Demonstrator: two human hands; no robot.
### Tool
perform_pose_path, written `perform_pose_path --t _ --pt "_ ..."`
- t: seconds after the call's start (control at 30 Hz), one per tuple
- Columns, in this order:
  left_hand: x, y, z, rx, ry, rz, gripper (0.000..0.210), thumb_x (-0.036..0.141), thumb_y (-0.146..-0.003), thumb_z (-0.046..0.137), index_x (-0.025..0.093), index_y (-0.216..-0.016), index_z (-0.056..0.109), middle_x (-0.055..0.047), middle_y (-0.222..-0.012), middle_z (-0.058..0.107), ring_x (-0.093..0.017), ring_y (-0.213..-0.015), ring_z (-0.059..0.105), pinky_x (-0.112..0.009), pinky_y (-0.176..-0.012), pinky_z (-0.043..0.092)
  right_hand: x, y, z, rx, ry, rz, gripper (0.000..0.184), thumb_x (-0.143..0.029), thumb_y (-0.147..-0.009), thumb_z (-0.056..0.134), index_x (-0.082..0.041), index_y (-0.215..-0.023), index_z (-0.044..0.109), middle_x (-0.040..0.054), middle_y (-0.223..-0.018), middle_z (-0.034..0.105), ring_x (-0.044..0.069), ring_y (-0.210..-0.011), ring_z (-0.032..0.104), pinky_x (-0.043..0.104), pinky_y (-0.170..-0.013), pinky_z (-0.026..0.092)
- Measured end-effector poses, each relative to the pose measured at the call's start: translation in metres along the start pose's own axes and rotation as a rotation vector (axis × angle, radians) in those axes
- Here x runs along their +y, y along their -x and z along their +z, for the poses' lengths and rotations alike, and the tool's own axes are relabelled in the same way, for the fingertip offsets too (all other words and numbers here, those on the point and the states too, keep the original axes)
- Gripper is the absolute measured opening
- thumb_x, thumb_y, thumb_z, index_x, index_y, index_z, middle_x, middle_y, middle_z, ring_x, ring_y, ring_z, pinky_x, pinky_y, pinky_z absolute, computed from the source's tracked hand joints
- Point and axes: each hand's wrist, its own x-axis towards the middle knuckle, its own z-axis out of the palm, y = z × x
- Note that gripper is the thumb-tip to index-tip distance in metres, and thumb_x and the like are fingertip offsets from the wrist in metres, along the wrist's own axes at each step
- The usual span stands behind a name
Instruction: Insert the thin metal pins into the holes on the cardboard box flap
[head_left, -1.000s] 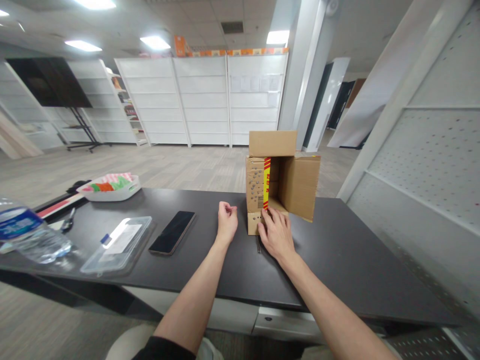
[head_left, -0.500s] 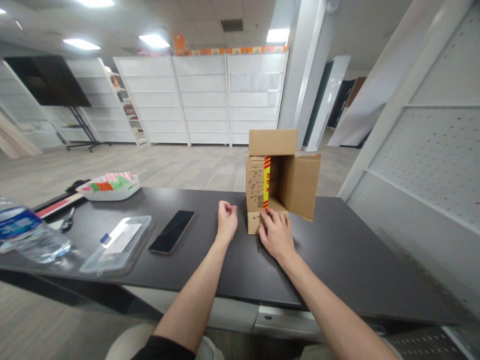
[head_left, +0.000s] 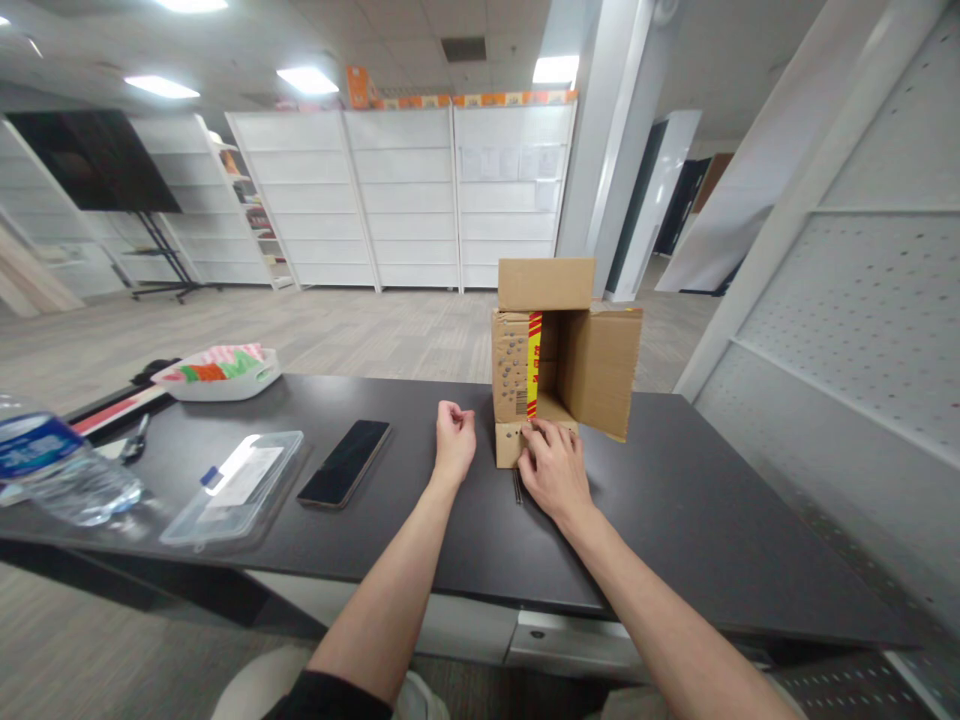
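Note:
A cardboard box (head_left: 512, 365) stands on the dark table with its opening towards me, side and top flaps spread. Many small grey dots, too small to name, mark its left front panel beside a yellow and red tape strip (head_left: 534, 365). My right hand (head_left: 553, 465) is at the lower front flap (head_left: 507, 446), fingers bent and fingertips together against it; what they pinch is hidden. Thin dark metal sticks (head_left: 517, 487) lie on the table just left of that hand. Left of the box, my left hand (head_left: 454, 440) is closed with curled fingers, its contents hidden.
A black phone (head_left: 345, 463), a clear plastic case (head_left: 236, 488) and a water bottle (head_left: 60, 465) lie to the left. Behind them sits a white basket (head_left: 225, 385) with colourful packets. A perforated panel (head_left: 847, 330) rises along the right side.

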Motion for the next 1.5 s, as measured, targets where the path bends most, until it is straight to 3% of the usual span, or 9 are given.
perform_pose_path --t 0.57,1.5 --pt "-0.0029 -0.0008 0.0005 -0.008 0.005 -0.007 0.022 0.020 -0.080 0.055 0.021 -0.077 0.033 0.007 -0.065 0.035 -0.008 -0.058 0.035 -0.022 -0.059 0.030 0.0002 -0.0017 0.0015 -0.006 -0.003 0.015 0.021 -0.018 -0.083 0.049 -0.018 -0.102 0.060 0.0126 -0.117 0.060 0.027 -0.107 0.050 0.040 -0.093 0.036" --pt "0.0000 0.0002 0.0001 -0.005 0.003 -0.016 0.022 0.019 -0.079 0.056 0.021 -0.077 0.034 0.006 -0.065 0.036 -0.008 -0.058 0.035 -0.022 -0.060 0.029 0.0017 -0.0020 0.0068 0.024 0.018 0.030 0.018 -0.015 -0.086 0.047 -0.016 -0.100 0.058 0.0130 -0.116 0.062 0.026 -0.106 0.052 0.039 -0.090 0.036"
